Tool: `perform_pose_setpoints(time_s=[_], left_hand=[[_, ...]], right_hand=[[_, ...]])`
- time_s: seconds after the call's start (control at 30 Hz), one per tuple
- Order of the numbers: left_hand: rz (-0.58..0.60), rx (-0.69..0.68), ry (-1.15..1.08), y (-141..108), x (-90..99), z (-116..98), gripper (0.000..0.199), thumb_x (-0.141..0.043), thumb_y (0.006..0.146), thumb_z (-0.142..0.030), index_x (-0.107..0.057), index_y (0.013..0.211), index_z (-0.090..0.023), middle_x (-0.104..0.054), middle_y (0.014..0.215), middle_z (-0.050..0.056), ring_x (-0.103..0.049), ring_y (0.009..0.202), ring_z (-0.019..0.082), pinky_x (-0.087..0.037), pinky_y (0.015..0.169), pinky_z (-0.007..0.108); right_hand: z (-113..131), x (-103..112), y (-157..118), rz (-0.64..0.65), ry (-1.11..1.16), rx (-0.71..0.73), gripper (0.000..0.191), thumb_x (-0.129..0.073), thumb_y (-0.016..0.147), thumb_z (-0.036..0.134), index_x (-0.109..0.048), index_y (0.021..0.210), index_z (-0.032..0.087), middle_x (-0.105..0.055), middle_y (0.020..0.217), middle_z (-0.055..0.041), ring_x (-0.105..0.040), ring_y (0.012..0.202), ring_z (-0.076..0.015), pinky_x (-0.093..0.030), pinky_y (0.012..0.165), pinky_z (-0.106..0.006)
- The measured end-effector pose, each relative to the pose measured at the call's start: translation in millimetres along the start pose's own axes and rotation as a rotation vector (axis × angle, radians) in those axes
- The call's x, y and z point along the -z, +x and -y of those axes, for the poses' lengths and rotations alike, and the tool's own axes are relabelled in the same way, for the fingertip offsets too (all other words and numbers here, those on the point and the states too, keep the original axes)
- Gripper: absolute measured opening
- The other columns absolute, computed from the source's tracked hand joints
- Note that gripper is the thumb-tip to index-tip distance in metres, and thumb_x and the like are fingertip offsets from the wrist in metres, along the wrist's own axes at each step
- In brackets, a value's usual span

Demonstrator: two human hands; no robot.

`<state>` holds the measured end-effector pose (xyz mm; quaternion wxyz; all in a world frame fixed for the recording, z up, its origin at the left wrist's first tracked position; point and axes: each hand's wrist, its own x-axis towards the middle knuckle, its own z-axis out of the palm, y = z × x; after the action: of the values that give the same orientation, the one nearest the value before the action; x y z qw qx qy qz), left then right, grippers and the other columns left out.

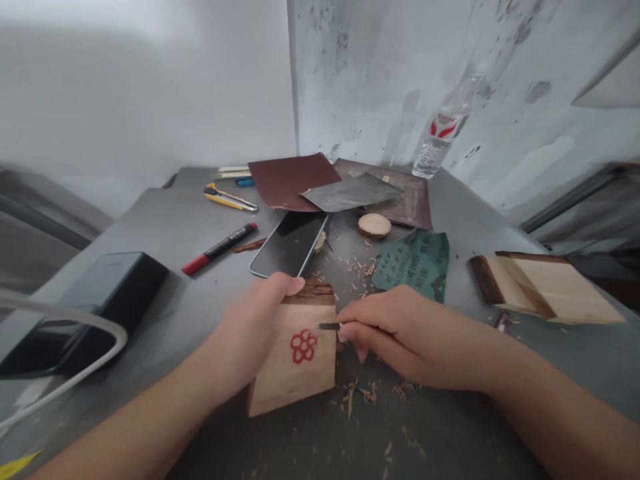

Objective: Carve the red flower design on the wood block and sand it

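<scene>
While your left hand [245, 330] clasps the pale wooden block [295, 377] by its left side, long axis running away from you, your closed right hand [387, 337] holds a small knife [329, 326] with its dark blade against the block's face, just below the bark edge [310, 293].

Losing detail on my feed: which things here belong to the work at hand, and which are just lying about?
In use: left hand gripping a red-stamped wood block; right hand holding a small blade.
Lying about: smartphone, red marker, yellow utility knife, green sandpaper, wood disc.
</scene>
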<state>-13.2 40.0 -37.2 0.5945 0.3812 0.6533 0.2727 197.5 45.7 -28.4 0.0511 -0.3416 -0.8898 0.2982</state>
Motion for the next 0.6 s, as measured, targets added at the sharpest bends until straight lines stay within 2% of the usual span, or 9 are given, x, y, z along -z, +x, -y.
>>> perform_pose_setpoints(time_s=[0.1,0.17,0.23,0.4,0.5,0.6], left_hand=[[0.055,0.086,-0.091,-2,-2.0,-1,0.037,-0.058,0.079,-0.057,-0.069,0.076,-0.022,-0.078,0.078,0.010,-0.074,0.081,0.036,-0.057,0.073,0.045],[0.064,0.108,-0.115,-3,-2.1,-1,0.037,-0.059,0.079,-0.057,-0.070,0.079,-0.022,-0.077,0.077,0.009,-0.073,0.081,0.036,-0.056,0.076,0.046],[0.027,0.126,-0.103,-3,-1.2,1,0.035,-0.060,0.079,-0.057,-0.068,0.077,-0.023,-0.075,0.074,0.007,-0.072,0.076,0.034,-0.054,0.076,0.047],[-0.041,0.156,-0.076,-1,-1.2,0,0.036,-0.063,0.076,-0.057,-0.066,0.075,-0.022,-0.074,0.075,0.008,-0.070,0.072,0.033,-0.053,0.072,0.045],[-0.027,0.150,-0.075,-3,-3.3,-3,0.039,-0.062,0.076,-0.058,-0.070,0.082,-0.020,-0.077,0.079,0.010,-0.070,0.072,0.033,-0.054,0.069,0.044],[-0.019,0.140,-0.090,-4,-3.9,-4,0.034,-0.062,0.077,-0.055,-0.071,0.077,-0.021,-0.077,0.076,0.008,-0.070,0.069,0.031,-0.054,0.067,0.042]], right_hand=[[1,4,-4,-0.032,-0.036,-0.035,0.031,-0.044,0.107,0.024,-0.060,0.081,0.019,-0.067,0.080,0.0001,-0.059,0.072,-0.0142,-0.039,0.065,-0.027],[1,4,-8,-0.036,-0.104,-0.061,0.029,-0.045,0.106,0.026,-0.064,0.085,0.019,-0.071,0.086,-0.0023,-0.064,0.079,-0.0176,-0.041,0.070,-0.029],[2,3,-11,-0.023,-0.158,-0.071,0.029,-0.046,0.105,0.027,-0.067,0.086,0.019,-0.073,0.088,-0.0038,-0.066,0.082,-0.0201,-0.043,0.072,-0.031],[9,-3,-13,-0.037,-0.263,-0.107,0.028,-0.050,0.102,0.025,-0.068,0.081,0.019,-0.073,0.082,-0.0046,-0.068,0.073,-0.0224,-0.044,0.065,-0.034],[11,-7,-14,-0.047,-0.291,-0.120,0.024,-0.052,0.101,0.020,-0.070,0.085,0.019,-0.074,0.084,-0.0052,-0.069,0.075,-0.0233,-0.045,0.067,-0.035],[10,-12,-16,-0.074,-0.313,-0.091,0.019,-0.055,0.099,0.016,-0.069,0.088,0.022,-0.073,0.084,-0.0025,-0.069,0.074,-0.0226,-0.044,0.067,-0.036]])
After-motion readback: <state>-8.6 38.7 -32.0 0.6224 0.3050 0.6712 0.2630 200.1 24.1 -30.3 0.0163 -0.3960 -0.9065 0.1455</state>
